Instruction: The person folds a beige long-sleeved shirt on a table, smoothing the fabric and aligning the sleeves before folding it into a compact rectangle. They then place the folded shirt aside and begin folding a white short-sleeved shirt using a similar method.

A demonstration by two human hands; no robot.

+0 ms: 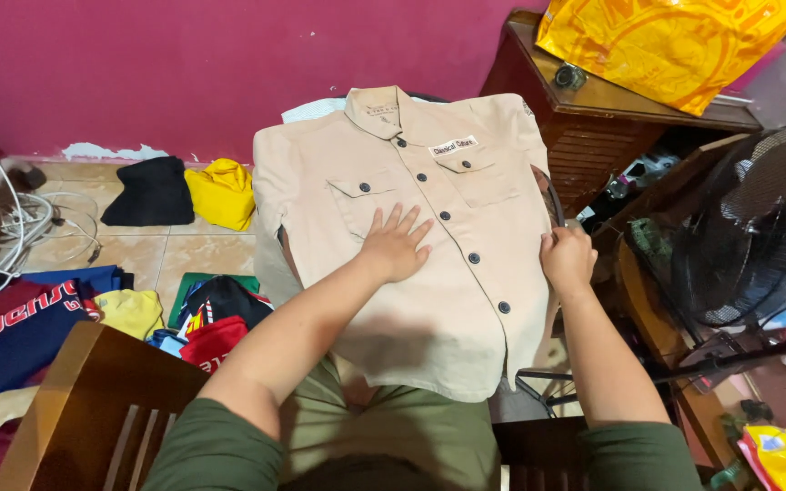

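A beige button-up shirt (466, 300) with dark buttons and two chest pockets lies spread front-up on a raised surface before me. My left hand (396, 244) rests flat on its middle, fingers spread, just left of the button line. My right hand (567, 257) pinches the shirt's right side edge with curled fingers. My green sleeves and trousers show at the bottom.
A black floor fan (757, 227) stands at the right beside a dark wooden cabinet (593, 118) with a yellow bag (666, 41) on top. Folded clothes, black (150, 191), yellow (223, 193) and navy (25, 323), lie on the tiled floor at left. A wooden chair (93, 400) is at bottom left.
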